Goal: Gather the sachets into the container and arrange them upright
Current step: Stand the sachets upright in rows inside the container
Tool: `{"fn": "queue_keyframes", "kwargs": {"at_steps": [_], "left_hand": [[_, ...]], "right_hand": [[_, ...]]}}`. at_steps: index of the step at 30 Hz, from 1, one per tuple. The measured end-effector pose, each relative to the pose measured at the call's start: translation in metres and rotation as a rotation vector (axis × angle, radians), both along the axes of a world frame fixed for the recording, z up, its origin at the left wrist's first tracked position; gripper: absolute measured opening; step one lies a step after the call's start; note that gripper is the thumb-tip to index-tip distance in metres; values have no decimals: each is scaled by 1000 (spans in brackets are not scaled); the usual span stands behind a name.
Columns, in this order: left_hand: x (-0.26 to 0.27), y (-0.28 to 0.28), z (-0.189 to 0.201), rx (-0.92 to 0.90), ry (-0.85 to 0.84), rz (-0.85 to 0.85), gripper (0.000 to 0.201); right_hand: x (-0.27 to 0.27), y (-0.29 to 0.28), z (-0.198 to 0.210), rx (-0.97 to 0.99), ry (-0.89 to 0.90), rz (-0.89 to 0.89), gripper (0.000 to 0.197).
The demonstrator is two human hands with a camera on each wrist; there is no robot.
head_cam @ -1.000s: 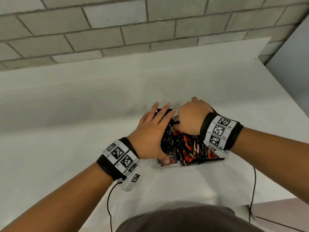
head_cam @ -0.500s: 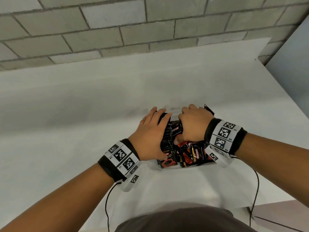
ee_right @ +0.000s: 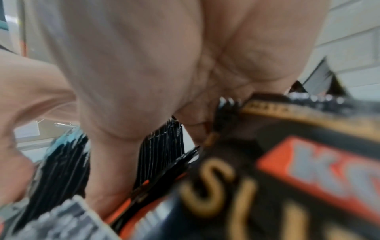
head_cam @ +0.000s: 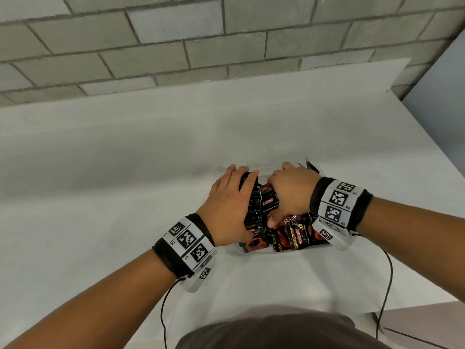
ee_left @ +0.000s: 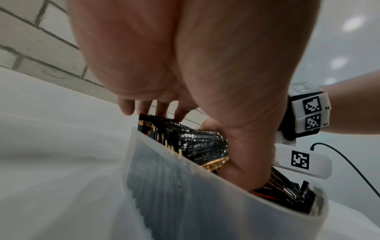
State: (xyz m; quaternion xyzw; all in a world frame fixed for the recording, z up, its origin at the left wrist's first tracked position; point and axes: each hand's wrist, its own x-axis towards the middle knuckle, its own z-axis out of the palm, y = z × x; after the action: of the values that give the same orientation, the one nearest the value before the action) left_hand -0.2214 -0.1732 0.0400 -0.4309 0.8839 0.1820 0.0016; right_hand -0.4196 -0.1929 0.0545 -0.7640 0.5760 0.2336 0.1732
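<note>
A translucent white container (head_cam: 251,251) near the table's front edge holds black and red coffee sachets. Along its left side stands a row of upright sachets (head_cam: 254,205). My left hand (head_cam: 227,202) lies over this row, fingertips hooked past its far end and thumb at its near end, clamping it. The left wrist view shows the row (ee_left: 195,142) inside the container wall (ee_left: 185,194). My right hand (head_cam: 292,192) is curled into the sachets beside the row, thumb pressing down. Loose sachets (head_cam: 299,235) lean untidily in the right part; one sachet (ee_right: 287,170) fills the right wrist view.
The white table (head_cam: 176,159) runs back to a grey brick wall (head_cam: 226,46). Its right edge (head_cam: 427,172) and front edge are close to the container. Black cables (head_cam: 387,273) hang from both wristbands.
My left fingers, earlier spread flat over the sachets, now hook over the row's far end. My right hand has curled deeper among the sachets, thumb pushed down.
</note>
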Motion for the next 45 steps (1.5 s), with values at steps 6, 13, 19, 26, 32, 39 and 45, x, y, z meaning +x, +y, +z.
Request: {"fn": "queue_keyframes", "kwargs": {"at_steps": [6, 13, 19, 26, 32, 39, 45], "left_hand": [[-1, 2, -1, -10, -9, 11, 132], [-2, 3, -1, -12, -14, 29, 132], [0, 4, -1, -2, 2, 40, 132], [0, 4, -1, 4, 12, 44, 131], [2, 2, 3, 27, 8, 44, 131], [7, 2, 12, 73, 45, 15, 137], [1, 6, 39, 103, 214, -10, 116]], "right_hand": [[1, -6, 3, 33, 49, -20, 102], [-9, -12, 7, 70, -97, -152, 107], [-14, -15, 12, 85, -256, -201, 103], [-23, -8, 31, 60, -440, -225, 38], [-37, 3, 54, -57, -613, -322, 30], [-53, 16, 82, -151, -874, -436, 36], [-61, 23, 88, -161, -1035, -486, 37]]}}
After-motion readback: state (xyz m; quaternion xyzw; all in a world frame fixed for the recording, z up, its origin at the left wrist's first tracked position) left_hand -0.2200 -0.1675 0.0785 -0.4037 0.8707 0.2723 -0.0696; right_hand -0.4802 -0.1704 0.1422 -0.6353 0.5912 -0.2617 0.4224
